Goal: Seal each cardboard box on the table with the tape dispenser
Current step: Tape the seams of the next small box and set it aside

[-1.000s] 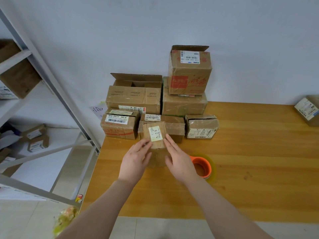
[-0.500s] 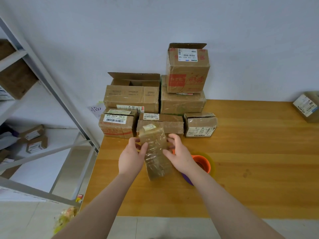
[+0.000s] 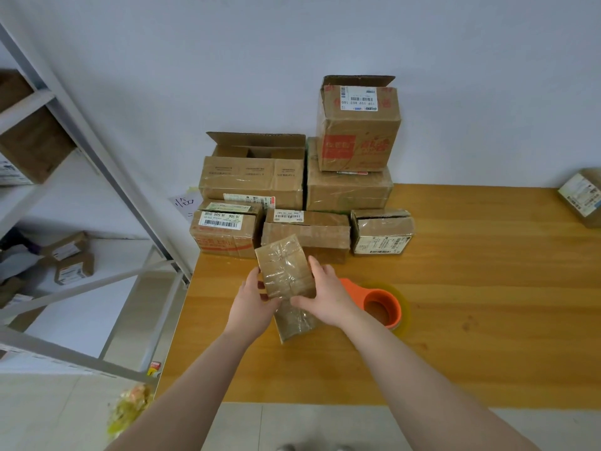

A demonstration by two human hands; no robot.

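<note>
A small tape-wrapped cardboard box [image 3: 286, 271] is held tilted over the wooden table [image 3: 455, 320], one end resting near the table. My left hand [image 3: 252, 299] grips its left side and my right hand [image 3: 325, 296] grips its right side. Just right of my right hand lies the orange tape dispenser [image 3: 380, 305] with a roll of clear tape. Behind the held box stands a pile of several cardboard boxes [image 3: 305, 236] against the wall; two of them, the wide box [image 3: 257, 170] and the top box [image 3: 357, 125], have open flaps.
A lone labelled box [image 3: 582, 196] sits at the table's far right edge. A metal shelving unit [image 3: 97, 177] with small boxes stands left of the table. A yellow bag [image 3: 130, 408] lies on the floor by the table's front left corner.
The small box has been turned over between both hands: its labelled face is gone from view and a taped face now shows. The dispenser has not moved.
</note>
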